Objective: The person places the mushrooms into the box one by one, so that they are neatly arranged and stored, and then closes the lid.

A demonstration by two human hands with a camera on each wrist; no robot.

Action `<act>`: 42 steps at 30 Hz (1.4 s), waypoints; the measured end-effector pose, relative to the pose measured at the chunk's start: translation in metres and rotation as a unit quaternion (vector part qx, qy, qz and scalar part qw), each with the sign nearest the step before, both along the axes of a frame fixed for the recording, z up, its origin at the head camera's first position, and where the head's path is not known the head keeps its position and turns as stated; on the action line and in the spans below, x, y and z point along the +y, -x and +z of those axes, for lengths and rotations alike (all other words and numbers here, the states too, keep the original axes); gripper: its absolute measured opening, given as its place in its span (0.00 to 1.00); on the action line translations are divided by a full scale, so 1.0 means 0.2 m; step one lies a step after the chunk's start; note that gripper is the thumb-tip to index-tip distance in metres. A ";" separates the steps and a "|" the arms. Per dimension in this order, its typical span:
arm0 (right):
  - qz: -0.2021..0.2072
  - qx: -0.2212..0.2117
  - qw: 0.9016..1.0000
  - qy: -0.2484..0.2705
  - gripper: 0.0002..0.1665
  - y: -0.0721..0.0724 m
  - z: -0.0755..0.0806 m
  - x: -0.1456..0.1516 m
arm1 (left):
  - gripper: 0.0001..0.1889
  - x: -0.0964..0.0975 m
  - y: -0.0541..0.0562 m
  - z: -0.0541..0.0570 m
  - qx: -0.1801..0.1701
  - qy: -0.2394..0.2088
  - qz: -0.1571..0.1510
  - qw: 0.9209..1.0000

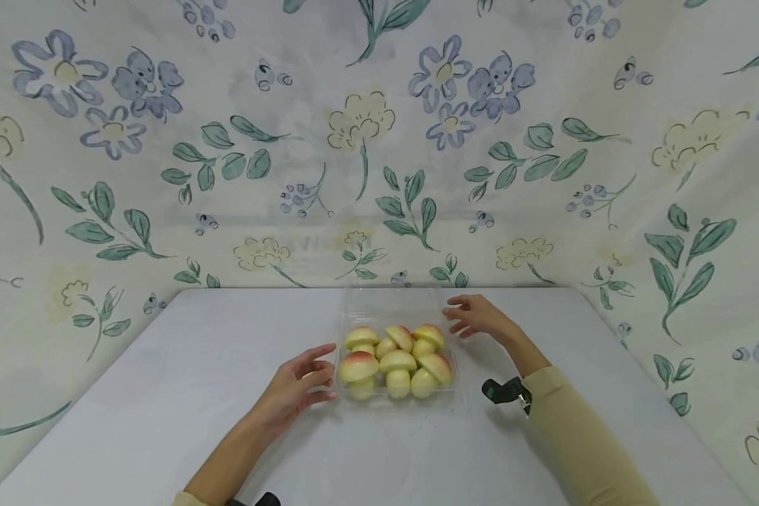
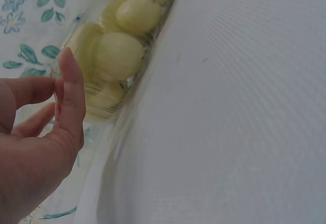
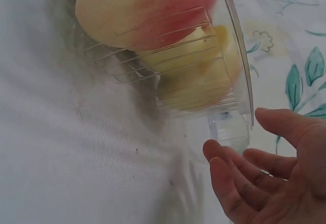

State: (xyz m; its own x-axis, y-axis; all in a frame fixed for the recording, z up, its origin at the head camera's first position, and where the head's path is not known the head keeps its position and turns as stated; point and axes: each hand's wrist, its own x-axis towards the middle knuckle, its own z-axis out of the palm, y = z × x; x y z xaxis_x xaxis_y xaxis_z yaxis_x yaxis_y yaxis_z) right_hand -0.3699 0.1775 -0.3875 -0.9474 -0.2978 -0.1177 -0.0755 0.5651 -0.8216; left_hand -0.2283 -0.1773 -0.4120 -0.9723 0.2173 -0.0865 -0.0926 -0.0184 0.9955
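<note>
A clear plastic clamshell box point(image 1: 457, 376) sits on the table with its lid point(image 1: 392, 301) folded back behind it. Inside are several mushroom-shaped, pale yellow pieces with red-blushed caps point(image 1: 358, 365); their exact kind cannot be told. My left hand point(image 1: 291, 390) is at the box's left side, fingers loosely bent, fingertips close to the wall; whether they touch it is unclear. Near the back right corner, my right hand point(image 1: 481, 316) holds nothing, its fingers spread and relaxed. The right wrist view shows that hand point(image 3: 275, 168) beside the box's rim point(image 3: 239, 40).
The box stands on a white table point(image 1: 215, 337), away from its front edge. A flower-printed cloth point(image 1: 303, 190) hangs behind and around the table. A black wrist strap device point(image 1: 502, 391) sits on the right forearm.
</note>
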 end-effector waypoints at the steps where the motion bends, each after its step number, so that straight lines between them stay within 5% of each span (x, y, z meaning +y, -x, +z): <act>1: -0.005 -0.003 1.000 0.005 0.35 0.00 0.00 -0.01 | 0.30 0.00 0.00 0.00 0.001 0.001 0.000 1.000; 15: -0.072 -0.010 0.993 0.087 0.33 0.03 -0.02 -0.05 | 0.29 -0.01 0.00 0.02 0.003 0.017 0.007 1.000; 25: -0.060 0.000 0.989 0.135 0.33 0.02 -0.01 -0.05 | 0.29 0.00 -0.01 0.03 0.004 0.013 0.005 1.000; 42: -0.050 0.004 0.991 0.124 0.31 0.00 0.03 -0.03 | 0.29 0.00 -0.01 0.03 -0.005 0.014 0.020 1.000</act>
